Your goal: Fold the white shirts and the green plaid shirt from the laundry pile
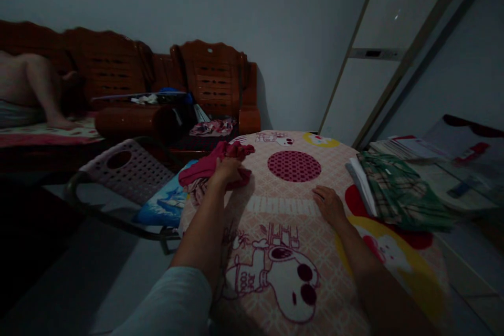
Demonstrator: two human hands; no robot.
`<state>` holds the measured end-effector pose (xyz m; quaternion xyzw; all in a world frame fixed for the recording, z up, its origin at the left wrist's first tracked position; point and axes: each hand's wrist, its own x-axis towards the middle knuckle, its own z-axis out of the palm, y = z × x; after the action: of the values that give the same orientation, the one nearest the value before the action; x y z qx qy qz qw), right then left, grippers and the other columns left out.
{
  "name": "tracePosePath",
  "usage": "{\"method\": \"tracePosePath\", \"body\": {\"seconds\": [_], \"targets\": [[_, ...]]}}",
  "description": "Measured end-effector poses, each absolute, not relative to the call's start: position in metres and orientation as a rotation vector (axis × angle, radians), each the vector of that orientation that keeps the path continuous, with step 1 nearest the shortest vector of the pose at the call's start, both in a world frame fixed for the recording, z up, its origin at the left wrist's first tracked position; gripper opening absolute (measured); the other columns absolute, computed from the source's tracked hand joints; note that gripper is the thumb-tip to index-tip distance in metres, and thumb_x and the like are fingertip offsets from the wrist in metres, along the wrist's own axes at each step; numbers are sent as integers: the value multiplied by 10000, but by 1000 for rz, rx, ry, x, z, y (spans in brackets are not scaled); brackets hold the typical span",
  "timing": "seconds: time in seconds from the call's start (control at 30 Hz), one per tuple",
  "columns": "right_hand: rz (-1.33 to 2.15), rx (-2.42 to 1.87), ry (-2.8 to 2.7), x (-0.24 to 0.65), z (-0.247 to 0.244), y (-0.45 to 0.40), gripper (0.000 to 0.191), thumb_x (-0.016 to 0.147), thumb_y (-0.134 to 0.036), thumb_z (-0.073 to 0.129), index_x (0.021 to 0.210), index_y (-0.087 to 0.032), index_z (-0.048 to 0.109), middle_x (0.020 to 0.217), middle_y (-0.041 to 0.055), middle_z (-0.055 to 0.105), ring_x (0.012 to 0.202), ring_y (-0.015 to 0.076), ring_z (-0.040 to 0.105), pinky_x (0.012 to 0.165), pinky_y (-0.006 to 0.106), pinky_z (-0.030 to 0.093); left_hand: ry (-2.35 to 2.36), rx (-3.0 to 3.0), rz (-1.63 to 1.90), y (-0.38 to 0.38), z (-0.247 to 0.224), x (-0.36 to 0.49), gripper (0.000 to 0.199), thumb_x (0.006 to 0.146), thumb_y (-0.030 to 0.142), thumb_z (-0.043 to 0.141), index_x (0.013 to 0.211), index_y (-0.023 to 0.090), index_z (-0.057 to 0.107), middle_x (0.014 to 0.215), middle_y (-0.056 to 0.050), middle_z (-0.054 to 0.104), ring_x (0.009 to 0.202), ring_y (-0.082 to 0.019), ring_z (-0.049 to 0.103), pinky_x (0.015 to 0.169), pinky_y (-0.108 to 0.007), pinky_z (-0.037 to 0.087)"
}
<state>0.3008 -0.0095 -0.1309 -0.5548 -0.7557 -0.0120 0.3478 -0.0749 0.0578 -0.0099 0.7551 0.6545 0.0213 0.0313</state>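
A crumpled dark pink garment [200,169] lies on the left edge of the table, over a paler patterned cloth [197,189]. My left hand [228,170] reaches onto the garment with its fingers closed in the fabric; the fingertips are partly hidden. To the right, my right hand [329,205] rests on the printed tablecloth [283,202] with its fingers stretched out, holding nothing. Folded clothes lie on the table's right side: a green plaid garment [401,189] beside a white one [361,185].
A woven-back chair [126,168] with a blue cushion [167,202] stands left of the table. Behind are wooden sofas [212,81], where a person's bare leg [41,86] shows. A tall white cabinet-like unit [366,81] stands at the back right, near papers [405,148].
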Motion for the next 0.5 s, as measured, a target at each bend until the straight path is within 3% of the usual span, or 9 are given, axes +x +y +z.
{"method": "tracePosePath", "body": {"seconds": [0.17,0.27,0.4,0.5], "targets": [[-17,-1430,-1935,301,-132,-8,299,878,-260,511,1042,-181,748,1154,147,709,1089,287,635,990,498,490,1862,2369,-60,52,-6,-90,773,608,248,798,1347,298,579,1431,-88,561,1334,-369,469,1163,-549,245],[1,-1430,-1925,300,-131,-10,297,866,-249,516,1038,-190,751,1163,142,708,1094,286,631,995,506,484,1904,2353,-19,48,-7,-93,888,603,186,777,1428,329,482,1514,-86,468,1376,-376,418,1151,-596,230],[35,-1443,-1913,298,-127,-12,294,858,-240,520,1030,-203,755,1161,128,711,1093,281,629,996,497,484,2014,2313,23,48,-11,-88,650,741,126,622,1361,309,550,1419,-97,570,1317,-375,479,1102,-680,212],[60,-1438,-1897,297,-124,-13,292,847,-241,526,1013,-190,760,1147,141,714,1087,289,632,1002,505,478,2023,2329,148,51,-9,-80,341,792,174,591,1117,225,681,1229,-106,680,1223,-348,549,1093,-616,269]]}}
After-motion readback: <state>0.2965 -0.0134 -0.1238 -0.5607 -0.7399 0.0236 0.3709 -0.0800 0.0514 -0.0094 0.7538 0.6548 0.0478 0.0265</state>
